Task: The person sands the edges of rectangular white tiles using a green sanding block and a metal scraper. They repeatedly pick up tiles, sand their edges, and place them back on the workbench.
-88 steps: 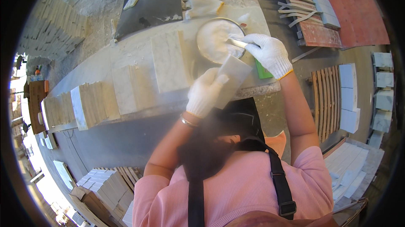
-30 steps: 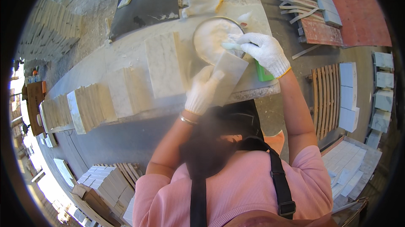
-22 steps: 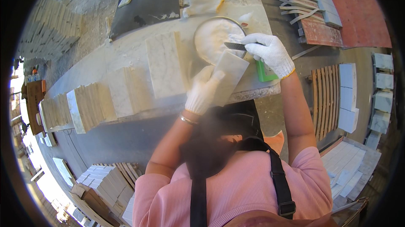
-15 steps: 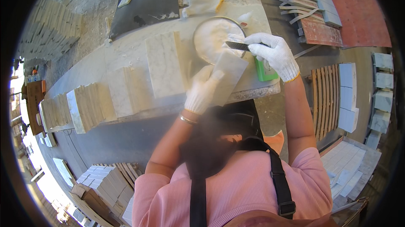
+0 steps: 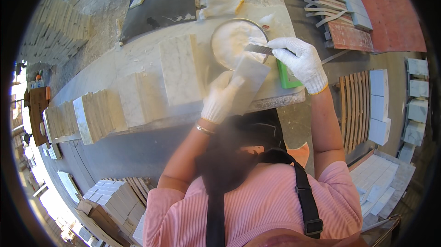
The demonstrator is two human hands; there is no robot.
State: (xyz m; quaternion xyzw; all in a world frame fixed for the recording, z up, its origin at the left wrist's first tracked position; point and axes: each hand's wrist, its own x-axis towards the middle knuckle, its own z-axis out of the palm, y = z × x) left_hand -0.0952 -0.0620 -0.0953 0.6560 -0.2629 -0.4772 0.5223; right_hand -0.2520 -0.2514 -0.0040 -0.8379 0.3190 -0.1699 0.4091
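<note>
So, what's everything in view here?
Table: 1, grey, centre
Round dish: 1, white inside, on table
Tile: 1, grey, near dish
Tool: 1, dark, dish's right rim
Container: 1, green, table's right corner
Table slabs: many, greyish, along near edge
Sheet: 1, black, table's far side
Cloth: 1, cream, beside sheet
Stacked slabs: many, grey, upper left
Boards: about 2, red, upper right
Pallet: 1, brown, right
Blocks: many, white, right and lower left
Remainder: too small to tell
Shirt: 1, pink, lower centre
Left hand: 1, white-gloved, holding tile
Right hand: 1, white-gloved, gripping tool
</note>
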